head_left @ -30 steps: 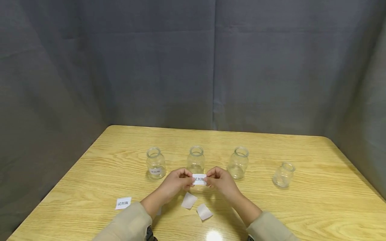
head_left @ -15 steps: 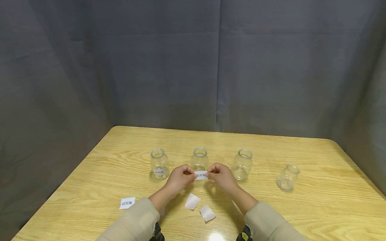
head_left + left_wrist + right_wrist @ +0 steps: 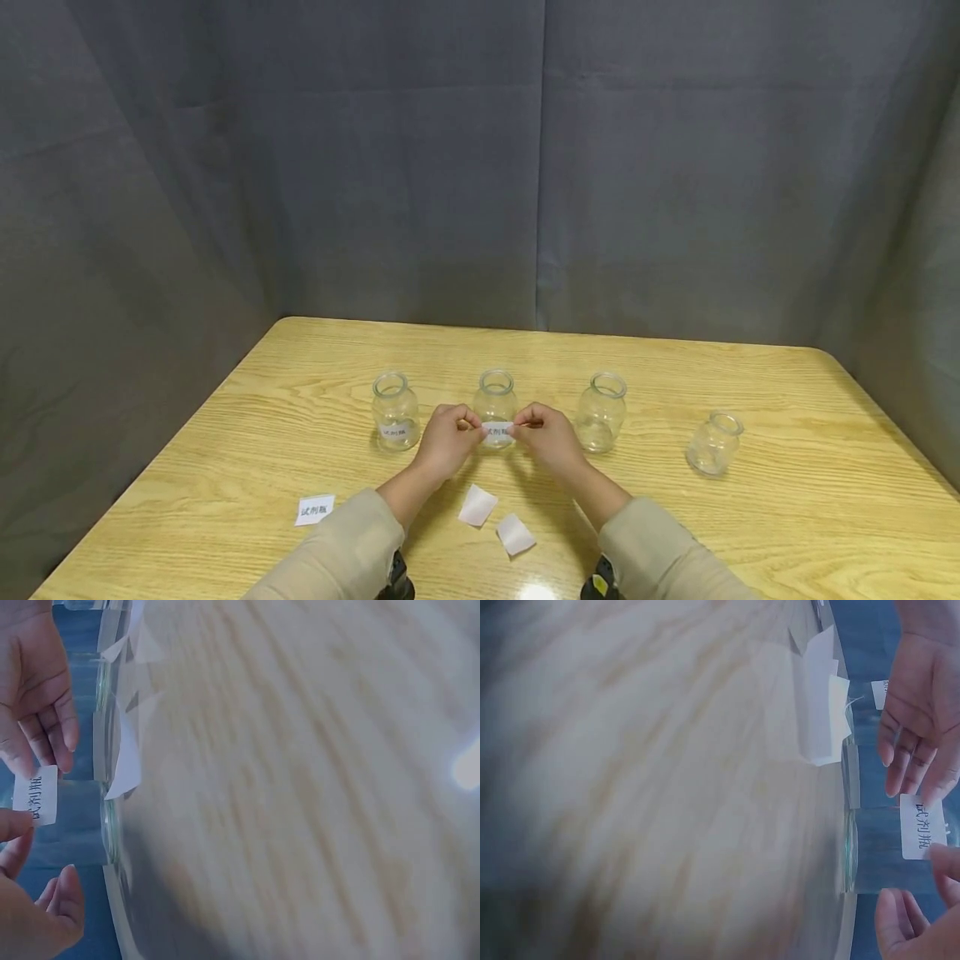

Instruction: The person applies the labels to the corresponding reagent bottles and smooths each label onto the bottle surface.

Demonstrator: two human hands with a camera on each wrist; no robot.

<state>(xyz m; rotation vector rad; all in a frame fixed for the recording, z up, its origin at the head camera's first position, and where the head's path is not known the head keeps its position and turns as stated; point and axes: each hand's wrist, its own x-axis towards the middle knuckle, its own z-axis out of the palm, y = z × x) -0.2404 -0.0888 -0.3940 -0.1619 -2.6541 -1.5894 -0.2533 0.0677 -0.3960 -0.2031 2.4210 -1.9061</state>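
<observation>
Between my two hands a white label (image 3: pixel 497 432) with printed characters is stretched flat, upright, at the front of the middle glass jar (image 3: pixel 495 402). My left hand (image 3: pixel 444 443) pinches the label's left end with thumb and forefinger. The right end is pinched the same way by my right hand (image 3: pixel 552 442). In the left wrist view the label (image 3: pixel 37 796) shows against the clear jar, the other fingers held off to the sides. The right wrist view has the label (image 3: pixel 921 829) overlapping the jar's wall too.
To the left stands a glass jar (image 3: pixel 392 404) with a similar label on its front. A jar (image 3: pixel 602 412) and a smaller, leaning-looking jar (image 3: pixel 715 443) stand to the right. One printed label (image 3: pixel 314 509) and two white paper squares (image 3: pixel 477 506) lie on the wooden table (image 3: pixel 795 500).
Both hands have carried the label forward and slightly up in view, from in front of the middle jar to right at its lower front. The head view has shifted a little.
</observation>
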